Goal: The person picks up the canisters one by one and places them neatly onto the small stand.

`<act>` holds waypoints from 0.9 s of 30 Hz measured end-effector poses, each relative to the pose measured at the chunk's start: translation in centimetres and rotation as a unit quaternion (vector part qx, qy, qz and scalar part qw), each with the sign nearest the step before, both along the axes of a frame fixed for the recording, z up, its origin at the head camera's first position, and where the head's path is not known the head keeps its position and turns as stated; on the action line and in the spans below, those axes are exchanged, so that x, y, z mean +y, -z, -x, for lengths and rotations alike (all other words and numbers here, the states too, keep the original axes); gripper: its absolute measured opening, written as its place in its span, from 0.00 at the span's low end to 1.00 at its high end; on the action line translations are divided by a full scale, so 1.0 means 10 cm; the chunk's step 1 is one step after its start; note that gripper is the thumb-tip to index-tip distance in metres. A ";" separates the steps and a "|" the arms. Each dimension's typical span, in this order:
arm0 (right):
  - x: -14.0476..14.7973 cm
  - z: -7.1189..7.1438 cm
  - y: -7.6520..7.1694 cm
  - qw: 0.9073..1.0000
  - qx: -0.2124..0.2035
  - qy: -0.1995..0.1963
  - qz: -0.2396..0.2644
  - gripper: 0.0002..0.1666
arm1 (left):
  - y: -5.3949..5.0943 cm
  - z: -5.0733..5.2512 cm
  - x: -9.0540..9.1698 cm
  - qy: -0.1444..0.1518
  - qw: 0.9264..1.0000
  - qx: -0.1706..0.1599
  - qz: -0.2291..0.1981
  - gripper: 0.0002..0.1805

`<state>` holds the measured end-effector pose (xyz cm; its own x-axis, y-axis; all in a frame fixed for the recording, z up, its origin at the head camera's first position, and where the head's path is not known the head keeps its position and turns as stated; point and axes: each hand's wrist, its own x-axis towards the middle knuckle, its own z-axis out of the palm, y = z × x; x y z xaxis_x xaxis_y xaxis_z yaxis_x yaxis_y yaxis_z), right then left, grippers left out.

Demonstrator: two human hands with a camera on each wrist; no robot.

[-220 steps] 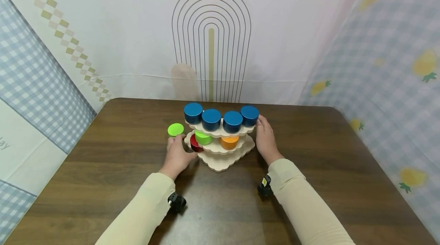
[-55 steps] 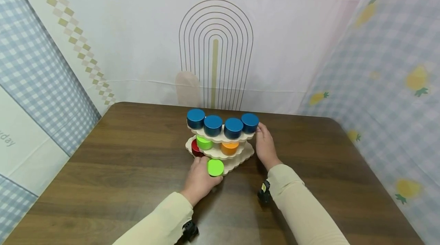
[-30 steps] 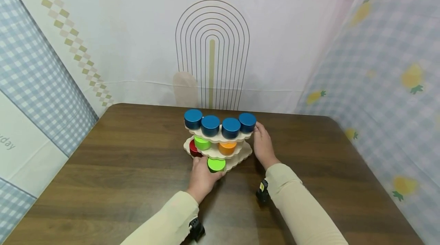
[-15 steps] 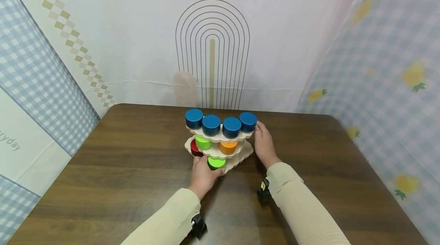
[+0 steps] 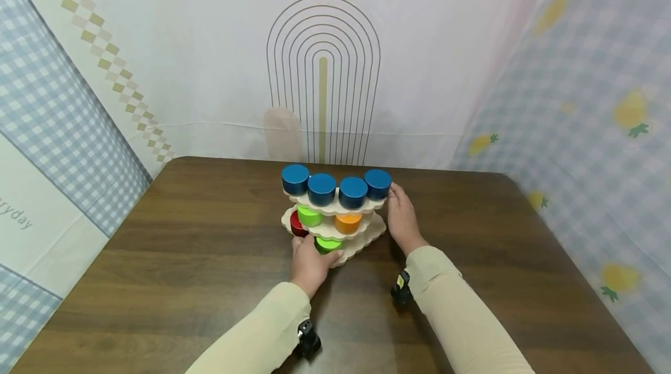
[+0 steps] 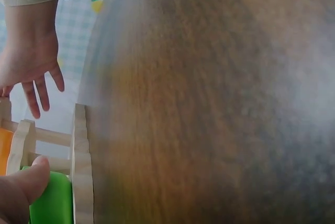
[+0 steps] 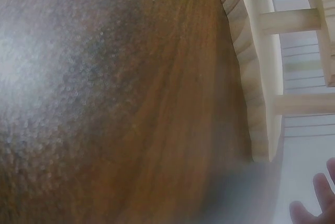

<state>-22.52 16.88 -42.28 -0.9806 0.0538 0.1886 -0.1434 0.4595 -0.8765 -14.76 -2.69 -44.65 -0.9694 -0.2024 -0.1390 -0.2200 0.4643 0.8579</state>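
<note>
A pale wooden three-tier stand (image 5: 367,237) with scalloped edges stands on the table. My left hand (image 5: 310,264) holds a green cylinder block (image 5: 327,244) at the front of its bottom tier, the thumb against the block in the left wrist view. A red block (image 5: 297,225) sits at the left, partly hidden. Another green block (image 5: 310,215) and an orange block (image 5: 348,223) are on the middle tier. Several blue blocks (image 5: 321,189) line the top tier. My right hand (image 5: 403,219) touches the top tier's right end, fingers straight; in the left wrist view they are spread.
The brown wooden table (image 5: 183,263) extends around the stand on all sides. A white patterned cloth (image 5: 209,71) hangs behind it, with checked cloth (image 5: 566,147) at the right. Each wrist carries a small black camera (image 5: 308,339).
My left hand has taken the green block from the table at the left, carried it to the stand's front and pushed it inward under the middle tier. My right hand has stayed in place.
</note>
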 end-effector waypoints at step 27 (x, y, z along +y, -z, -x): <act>0.38 -0.12 -0.09 0.988 -0.040 -0.034 -0.146 0.32 | -0.26 -0.05 -0.66 0.073 0.986 0.051 0.140 0.39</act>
